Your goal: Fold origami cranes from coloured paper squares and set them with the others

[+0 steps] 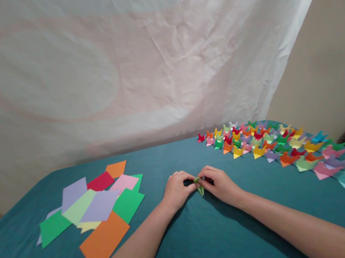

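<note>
Head view showed a teal-covered table [160,159], its far edge well beyond reach of the work, with room to move between loose coloured sheets [98,206] and folded paper birds [259,152]. The left hand [178,189] and right hand [220,184], close together at centre, pinched a small green folded paper [201,191] between thumbs and fingers, its long axis and narrow end pointing toward the camera.
</note>
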Available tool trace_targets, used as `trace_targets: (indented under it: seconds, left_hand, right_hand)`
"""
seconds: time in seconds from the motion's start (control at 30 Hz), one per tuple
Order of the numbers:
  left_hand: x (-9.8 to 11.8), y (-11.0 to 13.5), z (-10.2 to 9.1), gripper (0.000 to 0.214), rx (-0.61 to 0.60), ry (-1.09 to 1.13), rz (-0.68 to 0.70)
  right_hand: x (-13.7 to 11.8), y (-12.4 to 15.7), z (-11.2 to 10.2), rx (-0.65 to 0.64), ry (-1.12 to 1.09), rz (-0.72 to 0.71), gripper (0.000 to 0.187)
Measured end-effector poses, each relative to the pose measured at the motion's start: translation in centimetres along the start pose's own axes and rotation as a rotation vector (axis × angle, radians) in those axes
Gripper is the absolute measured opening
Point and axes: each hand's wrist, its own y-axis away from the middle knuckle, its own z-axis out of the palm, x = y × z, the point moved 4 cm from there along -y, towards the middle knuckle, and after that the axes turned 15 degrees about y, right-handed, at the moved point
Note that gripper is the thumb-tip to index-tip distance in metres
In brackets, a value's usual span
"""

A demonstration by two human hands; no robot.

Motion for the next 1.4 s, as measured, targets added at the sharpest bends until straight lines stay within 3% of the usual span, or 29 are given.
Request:
trace_targets:
  seconds: [0.23, 0.7, 0.97, 1.4]
  left_hand:
    - [-0.2, 0.0, -0.2, 0.012, -0.044, 0.051, -0.009]
    - [0.1, -0.2, -2.1, 0.020, -0.362, 0.209, 0.093]
    - [-0.5, -0.4, -1.6, 0.017, -0.234, 0.197, 0.070]
    - [-1.1, -0.7, -0.9, 0.013, -0.163, 0.211, 0.065]
  right_hand:
    - [0.0, -0.1, 0.0, -0.005, -0.004, 0.021, 0.011]
    - [-0.3, 0.0, -0.4, -0.006, 0.016, 0.003, 0.013]
    - [-0.4, -0.1, -0.5, 0.000, 0.003, -0.005, 0.013]
    - [-0.3, 0.0, -0.3, 0.001, -0.008, 0.005, 0.013]
